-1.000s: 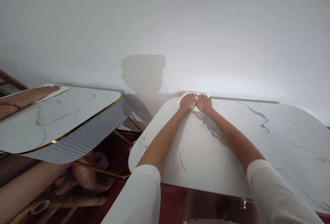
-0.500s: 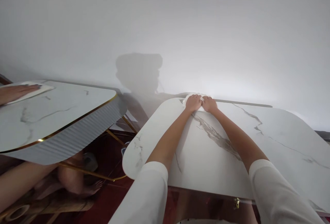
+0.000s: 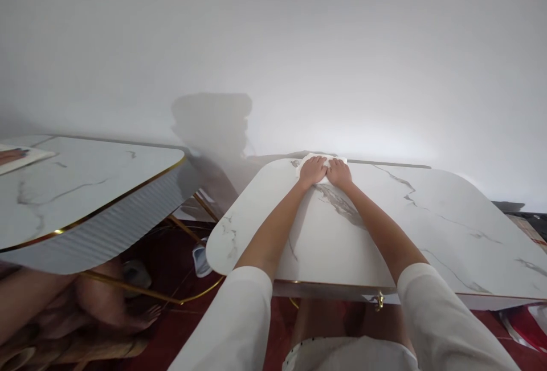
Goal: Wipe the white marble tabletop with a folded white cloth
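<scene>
My left hand (image 3: 313, 171) and my right hand (image 3: 339, 172) rest side by side on a folded white cloth (image 3: 325, 161), close to the far edge of a white marble-patterned table (image 3: 325, 245). Both hands press the cloth against the tabletop with their fingers closed over it. The cloth is mostly covered, showing only around the fingertips and between the hands. My arms stretch forward across the table, thumbs nearly touching. A small gold knob (image 3: 380, 301) sticks out under the table's front edge.
At left stands a second marble-patterned table (image 3: 98, 188) with a gold rim. Another person's hand (image 3: 12, 155) lies there on a white cloth (image 3: 36, 157). That person's legs and gold table legs show below. A wall (image 3: 299, 46) runs behind both tables.
My view has shifted slightly to the right, so everything sits further left. My hands stay together on the cloth by the far edge. The other person's hand has moved further out of view.
</scene>
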`<act>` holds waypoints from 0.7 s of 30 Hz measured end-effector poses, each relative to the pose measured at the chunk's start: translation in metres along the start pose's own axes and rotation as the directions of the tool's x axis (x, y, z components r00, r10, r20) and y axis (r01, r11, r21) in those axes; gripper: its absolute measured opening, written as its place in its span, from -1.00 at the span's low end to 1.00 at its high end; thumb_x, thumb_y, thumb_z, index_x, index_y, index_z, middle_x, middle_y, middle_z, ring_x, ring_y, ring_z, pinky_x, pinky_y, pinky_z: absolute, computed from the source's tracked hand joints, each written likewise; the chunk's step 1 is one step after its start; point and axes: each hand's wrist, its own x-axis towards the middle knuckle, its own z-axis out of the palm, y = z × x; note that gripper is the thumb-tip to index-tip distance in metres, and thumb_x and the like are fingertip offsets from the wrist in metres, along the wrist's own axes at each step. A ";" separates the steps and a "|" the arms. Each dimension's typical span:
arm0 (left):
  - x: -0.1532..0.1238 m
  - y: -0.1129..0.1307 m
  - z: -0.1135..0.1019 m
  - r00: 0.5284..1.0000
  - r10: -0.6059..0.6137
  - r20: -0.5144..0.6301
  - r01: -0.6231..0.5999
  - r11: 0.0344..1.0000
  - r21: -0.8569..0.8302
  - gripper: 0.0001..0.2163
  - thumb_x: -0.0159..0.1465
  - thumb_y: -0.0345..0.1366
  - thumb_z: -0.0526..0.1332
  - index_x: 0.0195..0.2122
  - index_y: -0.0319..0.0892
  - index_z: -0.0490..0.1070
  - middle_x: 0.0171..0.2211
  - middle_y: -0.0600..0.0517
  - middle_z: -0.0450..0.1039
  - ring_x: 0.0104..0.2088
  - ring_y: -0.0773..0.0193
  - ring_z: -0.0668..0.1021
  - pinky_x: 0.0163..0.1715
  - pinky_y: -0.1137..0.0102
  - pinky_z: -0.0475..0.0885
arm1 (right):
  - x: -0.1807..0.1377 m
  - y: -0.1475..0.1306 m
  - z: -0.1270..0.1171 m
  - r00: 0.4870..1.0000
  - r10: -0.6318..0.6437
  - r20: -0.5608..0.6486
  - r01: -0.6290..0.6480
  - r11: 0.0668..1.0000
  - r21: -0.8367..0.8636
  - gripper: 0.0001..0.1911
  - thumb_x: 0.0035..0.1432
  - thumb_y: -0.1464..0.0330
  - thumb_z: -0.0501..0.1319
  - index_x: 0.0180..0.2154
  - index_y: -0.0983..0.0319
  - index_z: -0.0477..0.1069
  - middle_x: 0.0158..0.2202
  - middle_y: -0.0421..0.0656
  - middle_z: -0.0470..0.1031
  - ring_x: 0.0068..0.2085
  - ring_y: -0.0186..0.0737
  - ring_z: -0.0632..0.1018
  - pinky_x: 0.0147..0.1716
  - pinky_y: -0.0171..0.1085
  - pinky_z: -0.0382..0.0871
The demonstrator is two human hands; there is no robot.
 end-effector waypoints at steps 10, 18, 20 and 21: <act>-0.047 0.030 -0.021 0.998 -0.031 0.055 0.031 1.000 -0.004 -0.65 0.34 -0.37 -0.03 0.12 -0.15 0.32 0.09 -0.11 0.40 0.14 0.08 0.39 0.17 0.18 0.27 | -0.053 -0.011 -0.014 1.000 0.001 0.028 -0.002 0.999 0.043 -0.55 0.35 0.38 -0.11 0.19 0.33 0.25 0.31 0.02 0.22 0.28 -0.01 0.21 0.21 -0.07 0.12; -0.095 0.055 -0.050 0.994 -0.030 0.102 0.029 1.000 0.008 -0.64 0.34 -0.34 -0.05 0.13 -0.14 0.31 0.13 -0.11 0.37 0.15 0.05 0.38 0.15 0.15 0.30 | -0.104 -0.027 -0.031 0.999 -0.017 0.042 0.017 1.000 0.002 -0.55 0.35 0.37 -0.09 0.20 0.33 0.24 0.30 0.04 0.22 0.27 0.00 0.23 0.21 -0.08 0.12; -0.116 0.062 -0.057 0.996 -0.012 0.085 0.011 1.000 0.018 -0.63 0.34 -0.33 -0.04 0.13 -0.17 0.31 0.13 -0.14 0.38 0.14 0.02 0.40 0.13 0.12 0.32 | -0.123 -0.034 -0.037 0.998 -0.048 0.052 0.047 0.999 0.003 -0.55 0.34 0.38 -0.08 0.19 0.34 0.25 0.30 0.05 0.24 0.26 0.03 0.25 0.20 -0.07 0.14; -0.128 0.066 -0.061 0.998 -0.012 0.062 0.010 1.000 0.022 -0.62 0.33 -0.32 -0.04 0.15 -0.19 0.31 0.15 -0.16 0.36 0.15 0.00 0.39 0.14 0.10 0.31 | -0.134 -0.038 -0.041 0.996 -0.062 0.058 0.062 0.998 0.006 -0.55 0.34 0.38 -0.07 0.19 0.35 0.26 0.30 0.07 0.24 0.26 0.04 0.26 0.20 -0.06 0.15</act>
